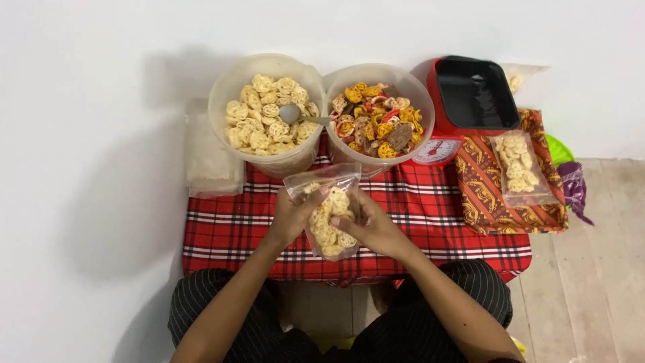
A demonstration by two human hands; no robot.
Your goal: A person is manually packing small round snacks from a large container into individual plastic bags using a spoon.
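A clear plastic bag [330,216] partly filled with pale flower-shaped crackers is held upright over the red plaid cloth [416,202]. My left hand [292,215] grips its left side and my right hand [375,227] grips its right side. Just behind stands a round clear tub [267,113] of the same pale crackers, with a metal spoon [299,115] resting in it. Beside it a second tub [377,118] holds mixed orange, red and brown crackers.
A red kitchen scale [463,107] with a black pan stands at the back right. A filled cracker bag [519,168] lies on a brown patterned cloth [484,195]. A stack of clear bags [211,158] sits left of the tubs. Wooden floor shows at right.
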